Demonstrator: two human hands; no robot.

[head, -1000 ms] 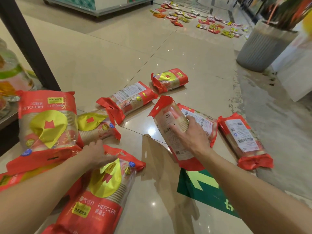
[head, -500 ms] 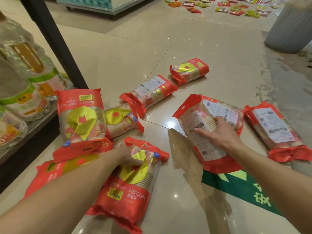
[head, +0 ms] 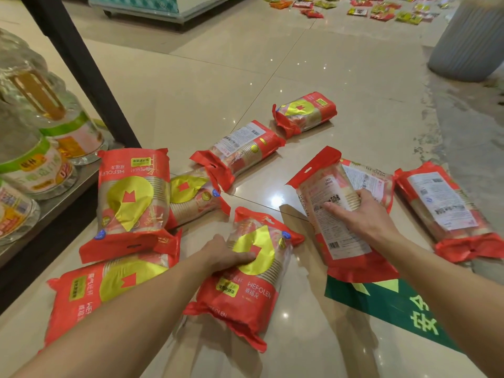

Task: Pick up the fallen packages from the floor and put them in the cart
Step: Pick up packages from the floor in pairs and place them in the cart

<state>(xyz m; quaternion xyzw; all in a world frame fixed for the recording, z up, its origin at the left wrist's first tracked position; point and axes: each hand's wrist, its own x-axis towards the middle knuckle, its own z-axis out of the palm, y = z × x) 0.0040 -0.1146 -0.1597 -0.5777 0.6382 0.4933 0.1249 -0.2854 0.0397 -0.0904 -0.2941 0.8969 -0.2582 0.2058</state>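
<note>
Packages (head: 245, 271) (red, on floor tiles (head: 313, 77)): one clasped in each hand's closed grip, left hand (head: 226, 253), right hand (head: 362, 216).

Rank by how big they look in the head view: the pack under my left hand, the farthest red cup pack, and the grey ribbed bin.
1. Pack under the left hand, nearest the camera.
2. Grey ribbed bin, cropped, so unsure.
3. Farthest cup pack.

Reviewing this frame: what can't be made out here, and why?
- Cart: not in the head view at all.
- Package at lower left: partly covered by the left forearm and the package lying on it.
- Package behind the right hand: mostly hidden by the package in that grip.
- Small packets far up the floor: too small to read, cut by the top edge.
</note>
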